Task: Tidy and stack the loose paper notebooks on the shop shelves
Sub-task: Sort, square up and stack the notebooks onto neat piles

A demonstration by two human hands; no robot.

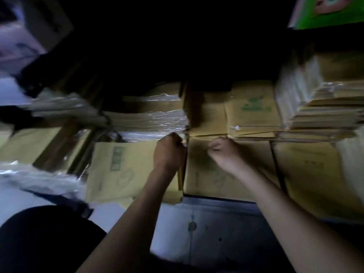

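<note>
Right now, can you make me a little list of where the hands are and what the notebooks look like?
Left hand: curled round the top of the upright notebooks
Right hand: curled at the far edge of the flat notebook; grip unclear
Wrapped stack: just beyond the left hand
Green-printed notebook: just beyond the right hand
Light: dim, blurry

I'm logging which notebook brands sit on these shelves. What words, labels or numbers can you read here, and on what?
Nothing can be read; the picture is dim and blurred.
Green logo with a line of print on the upper notebook: blurred.
Green block of print on the left notebook: blurred.
Faint dark print on the right notebook: blurred.
Picture on the green box: no legible words.
</note>
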